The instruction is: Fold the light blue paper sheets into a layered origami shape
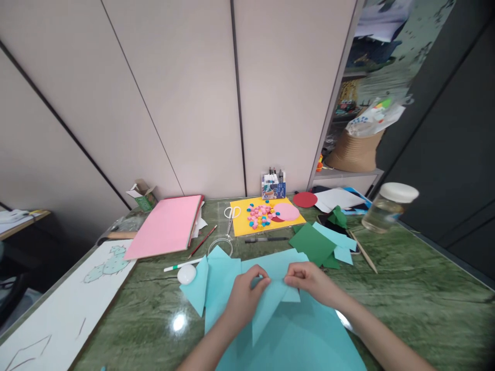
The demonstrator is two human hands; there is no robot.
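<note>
Between my two hands is a folded piece of turquoise paper (266, 309), its long pointed flap hanging down. My left hand (247, 291) pinches its upper left edge between thumb and fingers. Close by on the other side, my right hand (307, 278) pinches the upper right part, fingers curled. Beneath both hands lies a large turquoise sheet (305, 340). To the left, a cut turquoise piece (195, 293) has a white round object (186, 274) resting at its edge.
Behind my hands, a yellow sheet (240, 224) carries small pink, blue and yellow pieces, beside white scissors (232, 212). Green paper (313, 243) and a wooden stick (365, 253) lie right, near a lidded jar (386, 208). Pink paper (166, 226) and a cactus drawing (110, 265) are left.
</note>
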